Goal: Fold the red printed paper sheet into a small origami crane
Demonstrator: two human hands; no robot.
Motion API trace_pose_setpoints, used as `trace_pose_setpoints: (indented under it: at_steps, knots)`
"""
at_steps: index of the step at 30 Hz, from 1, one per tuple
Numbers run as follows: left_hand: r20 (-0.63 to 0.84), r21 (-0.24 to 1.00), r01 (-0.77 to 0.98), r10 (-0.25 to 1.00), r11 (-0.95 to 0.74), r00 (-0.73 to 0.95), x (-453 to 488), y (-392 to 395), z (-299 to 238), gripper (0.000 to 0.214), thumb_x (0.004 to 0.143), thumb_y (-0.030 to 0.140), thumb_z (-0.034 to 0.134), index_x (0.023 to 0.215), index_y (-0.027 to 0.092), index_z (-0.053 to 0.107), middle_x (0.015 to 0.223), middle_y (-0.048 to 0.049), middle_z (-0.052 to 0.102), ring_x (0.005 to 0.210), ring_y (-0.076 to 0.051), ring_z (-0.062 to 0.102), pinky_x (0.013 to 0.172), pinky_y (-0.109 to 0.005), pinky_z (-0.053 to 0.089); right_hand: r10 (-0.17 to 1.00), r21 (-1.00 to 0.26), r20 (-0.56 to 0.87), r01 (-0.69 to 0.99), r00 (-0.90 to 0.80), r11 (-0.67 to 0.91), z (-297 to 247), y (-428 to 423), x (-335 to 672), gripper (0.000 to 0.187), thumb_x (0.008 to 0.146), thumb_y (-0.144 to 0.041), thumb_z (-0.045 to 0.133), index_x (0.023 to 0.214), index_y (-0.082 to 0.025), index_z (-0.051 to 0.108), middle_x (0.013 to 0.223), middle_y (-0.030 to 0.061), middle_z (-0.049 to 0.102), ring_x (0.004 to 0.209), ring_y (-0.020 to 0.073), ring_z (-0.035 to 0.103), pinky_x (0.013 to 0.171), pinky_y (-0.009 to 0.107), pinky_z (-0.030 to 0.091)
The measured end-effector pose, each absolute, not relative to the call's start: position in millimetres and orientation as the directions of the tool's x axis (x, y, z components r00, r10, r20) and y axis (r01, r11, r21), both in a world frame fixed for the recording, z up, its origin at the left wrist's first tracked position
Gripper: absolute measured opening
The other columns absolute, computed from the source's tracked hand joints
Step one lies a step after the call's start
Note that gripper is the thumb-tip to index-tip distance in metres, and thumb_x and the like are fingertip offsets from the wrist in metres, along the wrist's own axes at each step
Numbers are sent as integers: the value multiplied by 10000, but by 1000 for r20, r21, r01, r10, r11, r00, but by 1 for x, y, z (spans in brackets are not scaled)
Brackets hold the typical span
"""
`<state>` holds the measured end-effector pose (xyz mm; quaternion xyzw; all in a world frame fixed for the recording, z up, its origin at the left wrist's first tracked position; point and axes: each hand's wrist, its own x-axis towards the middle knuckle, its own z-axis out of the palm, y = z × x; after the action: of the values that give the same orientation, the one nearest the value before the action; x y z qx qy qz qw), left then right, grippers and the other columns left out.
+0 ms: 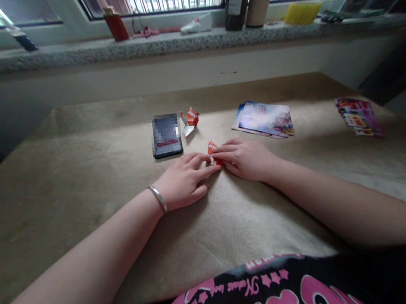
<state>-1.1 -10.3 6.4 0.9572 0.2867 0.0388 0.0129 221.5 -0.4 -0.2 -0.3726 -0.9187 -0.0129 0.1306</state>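
A small folded piece of red, orange and white paper (210, 147) lies on the table in front of me, mostly covered by fingers. From the left, my left hand (187, 179), with a silver bangle at its wrist, holds the paper down with closed fingertips. My right hand (247, 158) grips it from the other side, fingers together over its right part. The hands nearly meet at the paper, and its lower folds are hidden. Just beyond stands a finished-looking folded paper bird (191, 119) in the same red and white. A phone (167, 135) with a blurred screen lies beside the bird.
A tan cloth covers the table (101, 191). Several glossy picture sheets (266, 118) lie beyond my right hand, and colourful packets (359, 116) lie near the right edge. On the stone windowsill (177, 42) stand a red bottle (116, 25), a dark bottle (236, 3) and a yellow block (302, 13).
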Motion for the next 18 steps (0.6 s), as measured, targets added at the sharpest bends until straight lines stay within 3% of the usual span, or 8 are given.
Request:
trace_pose_setpoints:
  at_steps: [7,13,18]
  knots:
    - [65,72,552,557,-830,828,-1,-7,6,504,830,232,456,1330,297,452,1300,-73,434,1230,-246,385,1071,-416,307,717,-46,248,732,-651,680,-7,11,216,415,906,-319,388,1262,-169,539,1322,34,549,1121,273,492,908,408,411]
    - [65,95,572,578,-815,813,-1,-8,2,519,808,228,482,1323,292,458,1345,-84,379,1271,-263,346,1090,-446,273,720,-48,216,729,-660,683,-7,21,215,378,897,-327,397,1208,-196,566,1261,28,588,997,247,521,914,399,386]
    - [91,100,574,582,-813,808,-2,-9,-1,520,803,218,480,1318,287,455,1345,-82,385,1271,-267,343,1088,-467,265,731,-19,210,744,-650,667,-12,25,217,478,914,-357,348,1328,-160,482,1397,62,467,1184,310,434,1003,448,338]
